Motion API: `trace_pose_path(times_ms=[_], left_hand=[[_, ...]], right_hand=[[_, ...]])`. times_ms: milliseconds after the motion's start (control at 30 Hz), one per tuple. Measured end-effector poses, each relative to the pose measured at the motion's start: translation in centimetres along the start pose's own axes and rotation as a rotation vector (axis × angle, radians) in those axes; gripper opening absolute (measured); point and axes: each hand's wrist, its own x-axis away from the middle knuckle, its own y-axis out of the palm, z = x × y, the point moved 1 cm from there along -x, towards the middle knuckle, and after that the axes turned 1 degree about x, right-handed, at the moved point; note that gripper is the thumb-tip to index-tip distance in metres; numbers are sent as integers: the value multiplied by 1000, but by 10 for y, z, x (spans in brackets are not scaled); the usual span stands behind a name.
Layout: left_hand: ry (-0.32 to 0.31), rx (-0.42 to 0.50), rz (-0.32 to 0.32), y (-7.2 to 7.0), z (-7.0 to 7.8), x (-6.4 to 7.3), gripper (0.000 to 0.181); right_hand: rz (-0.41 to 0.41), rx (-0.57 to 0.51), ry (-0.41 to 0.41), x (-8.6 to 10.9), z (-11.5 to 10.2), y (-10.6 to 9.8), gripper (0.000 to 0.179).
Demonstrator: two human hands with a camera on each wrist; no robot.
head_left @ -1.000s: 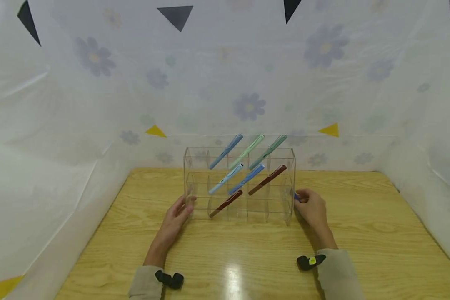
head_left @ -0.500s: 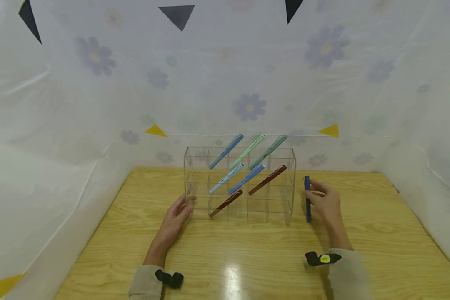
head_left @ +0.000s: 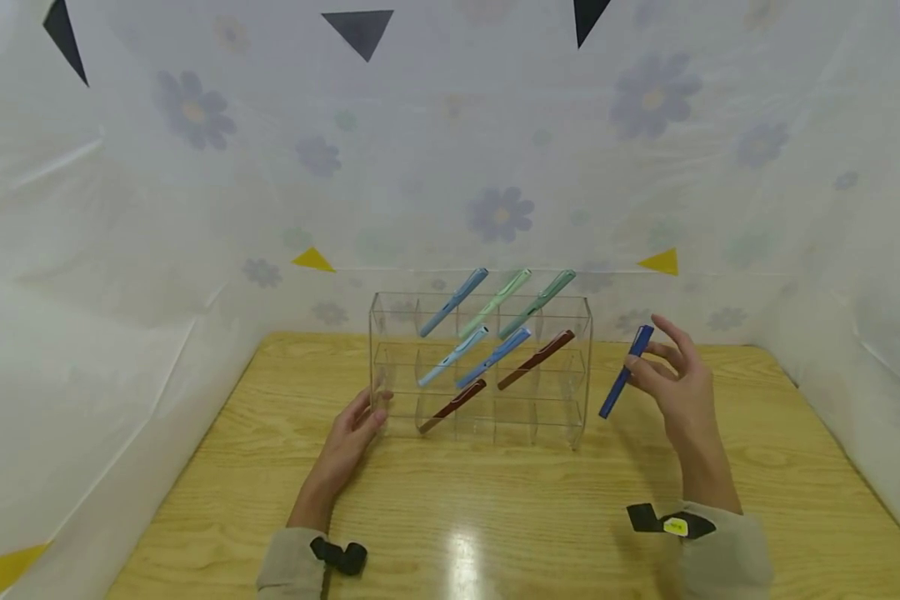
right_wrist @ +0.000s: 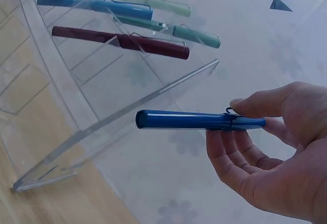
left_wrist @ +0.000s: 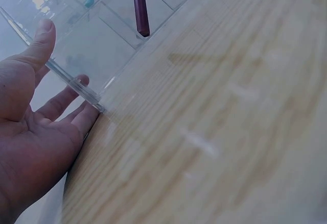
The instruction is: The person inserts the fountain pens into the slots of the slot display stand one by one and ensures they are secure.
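Note:
A clear acrylic pen rack (head_left: 587, 367) with rows of compartments stands on the wooden table. My left hand (head_left: 348, 442) holds its left side, with the thumb and fingers on either side of the panel in the left wrist view. To the right of the rack and apart from it, my right hand (head_left: 682, 396) pinches a dark blue pen (head_left: 617, 390) between thumb and fingers. The pen hangs in the air, tilted, its top end pointing up and right. In the right wrist view the same blue pen (right_wrist: 179, 120) shows its clip under the thumb.
Several pens lean in the rack: a steel-blue pen (head_left: 453, 302), a mint pen (head_left: 495, 302) and a green pen (head_left: 537, 303) on top. Below are a light blue pen (head_left: 453, 357), a blue pen (head_left: 493, 358) and maroon pens (head_left: 536, 360). White flower-printed sheeting (head_left: 420, 167) surrounds the table (head_left: 450, 517).
My right hand has moved right and up, away from the rack's right side, bringing the dark blue pen into view. The pen went from upright to tilted. My left hand stays put.

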Motion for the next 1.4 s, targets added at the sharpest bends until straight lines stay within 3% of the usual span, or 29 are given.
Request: trace_pose_path(times_ms=[200,400,933,1100,1400], left_hand=[[-12,5,3,1,1,1,55],[-9,0,10,0,1,0,55],[5,-4,10,0,1,0,57],[-5,-8,1,-1,0,1,57],[-3,-22,-4,-2,0,1,57]], right_hand=[[62,-46,-43,3,-12,24,56],[112,-33,-100,4,-8,50,43],[46,115,-247,18,22,103,34],[46,209,-294,25,30,117,33],[15,302,-361,41,18,141,29]])
